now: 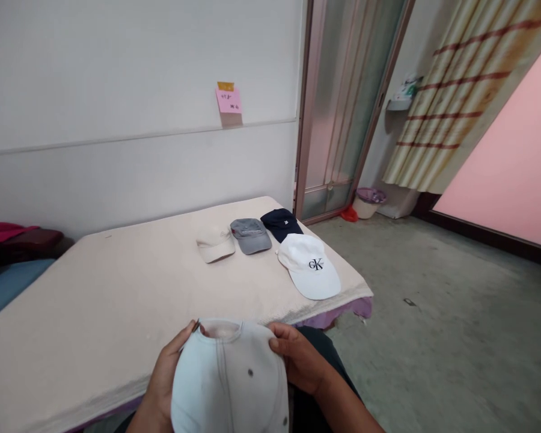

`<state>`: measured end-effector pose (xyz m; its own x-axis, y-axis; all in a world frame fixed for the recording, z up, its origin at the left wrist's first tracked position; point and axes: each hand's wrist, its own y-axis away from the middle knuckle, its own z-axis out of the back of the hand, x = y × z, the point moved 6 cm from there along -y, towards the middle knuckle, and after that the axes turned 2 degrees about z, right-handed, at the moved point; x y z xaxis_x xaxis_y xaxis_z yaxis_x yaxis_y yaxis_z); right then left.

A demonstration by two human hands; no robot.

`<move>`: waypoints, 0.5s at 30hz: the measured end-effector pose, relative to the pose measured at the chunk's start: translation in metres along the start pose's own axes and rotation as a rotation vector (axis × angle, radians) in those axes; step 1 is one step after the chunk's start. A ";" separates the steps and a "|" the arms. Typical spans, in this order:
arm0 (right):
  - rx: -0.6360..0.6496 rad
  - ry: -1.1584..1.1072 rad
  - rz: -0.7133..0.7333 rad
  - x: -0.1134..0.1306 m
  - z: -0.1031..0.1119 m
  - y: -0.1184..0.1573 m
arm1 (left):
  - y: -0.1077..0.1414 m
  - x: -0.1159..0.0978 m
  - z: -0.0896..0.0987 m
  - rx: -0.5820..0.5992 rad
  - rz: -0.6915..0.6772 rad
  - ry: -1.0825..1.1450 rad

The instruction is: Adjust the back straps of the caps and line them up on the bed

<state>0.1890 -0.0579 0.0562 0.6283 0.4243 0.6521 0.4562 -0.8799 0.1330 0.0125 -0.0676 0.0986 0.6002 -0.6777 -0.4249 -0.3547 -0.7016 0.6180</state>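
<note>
Between both hands is a pale grey baseball cap (229, 379), its back opening turned away from me and its crown facing up. My left hand (165, 373) grips its left side, thumb near the strap end at the opening. On the opposite side, my right hand (300, 358) pinches the edge with thumb and fingers. Beyond it on the bed lie a white cap (313, 267) with black letters, a navy cap (282, 224), a grey cap (251, 236) and a beige cap (215, 243). The white cap is nearest to my right hand.
The bed (117, 288) has a pale cover and stands against a white wall bearing a pink note (229, 100). Dark red and blue items (20, 264) lie at the far left. A sliding glass door (338, 102), a waste bin (368, 202) and a curtain (460, 102) are at the right.
</note>
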 end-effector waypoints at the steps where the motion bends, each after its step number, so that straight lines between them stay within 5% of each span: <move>1: -0.014 -0.003 0.011 0.003 0.003 -0.005 | -0.008 -0.003 -0.001 0.018 0.004 -0.004; 11: -0.143 0.066 0.240 0.072 0.022 -0.091 | -0.086 -0.093 -0.036 -0.007 -0.174 -0.107; 15: -0.182 0.131 0.305 0.095 0.040 -0.134 | -0.127 -0.113 -0.025 -0.072 -0.266 -0.127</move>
<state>0.2128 0.1089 0.0709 0.6265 0.1161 0.7707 0.1334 -0.9902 0.0407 0.0078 0.1037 0.0841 0.5691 -0.4979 -0.6544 -0.1429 -0.8436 0.5176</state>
